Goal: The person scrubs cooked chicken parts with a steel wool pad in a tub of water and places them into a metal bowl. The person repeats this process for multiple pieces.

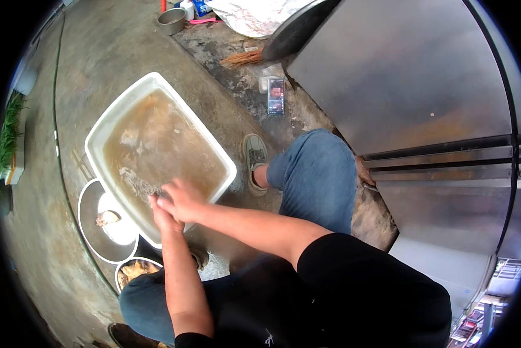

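Observation:
A large white plastic basin on the floor in front of me holds cloudy brown water. At its near edge, my left hand and my right hand come together just above the water, the right over the left. Their fingers close in around something small and dark that I cannot make out. Motion smears the right fingers. Paler shapes show dimly in the water, with foam beyond the hands. Left of the basin, a metal bowl contains one pale piece, perhaps meat.
A smaller bowl with yellowish pieces stands by my left knee. A hose runs along the floor at left. A phone with its screen lit and a straw broom lie ahead. Steel cabinet doors rise at right.

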